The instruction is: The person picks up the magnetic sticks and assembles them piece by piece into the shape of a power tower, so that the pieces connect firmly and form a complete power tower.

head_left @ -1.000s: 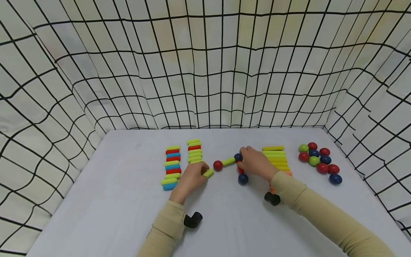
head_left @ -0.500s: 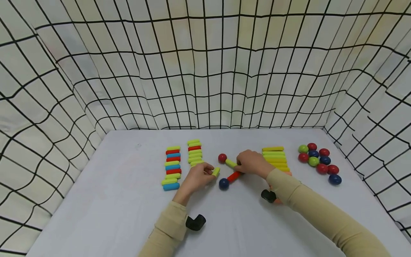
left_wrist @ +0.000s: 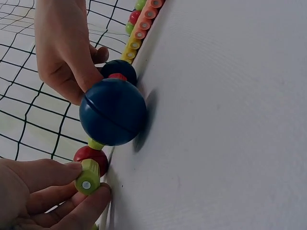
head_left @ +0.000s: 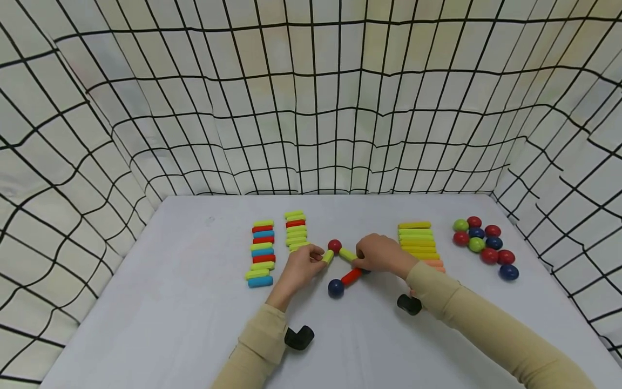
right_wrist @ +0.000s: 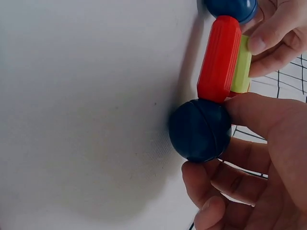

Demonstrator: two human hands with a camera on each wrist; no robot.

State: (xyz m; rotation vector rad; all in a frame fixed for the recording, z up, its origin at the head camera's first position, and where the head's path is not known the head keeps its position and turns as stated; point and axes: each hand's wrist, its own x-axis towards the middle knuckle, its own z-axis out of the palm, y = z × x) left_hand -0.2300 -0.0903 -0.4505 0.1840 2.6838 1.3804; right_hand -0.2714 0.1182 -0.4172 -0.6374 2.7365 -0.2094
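My left hand (head_left: 302, 266) pinches a short yellow-green magnetic rod (left_wrist: 87, 178) between thumb and fingers. One rod end is right at a red ball (head_left: 334, 246); the other faces the left wrist camera. My right hand (head_left: 381, 253) grips a dark blue ball (right_wrist: 200, 130), mostly hidden by the hand in the head view. From that ball a red rod (head_left: 351, 277) runs to a second dark blue ball (head_left: 336, 288) nearer me. Another yellow-green rod (head_left: 347, 255) links the gripped ball toward the red ball, forming a bent chain.
Two columns of short coloured rods (head_left: 263, 247) (head_left: 296, 229) lie left of the hands. On the right, longer yellow and orange rods (head_left: 418, 243) sit partly behind the right forearm. Several red, blue and green balls (head_left: 491, 255) cluster farther right. Black netting (head_left: 311, 108) borders the white table (head_left: 160, 302).
My right hand has turned the chain, swinging the red rod and its end ball leftward and toward me. My left hand has moved slightly right, bringing its rod up to the red ball.
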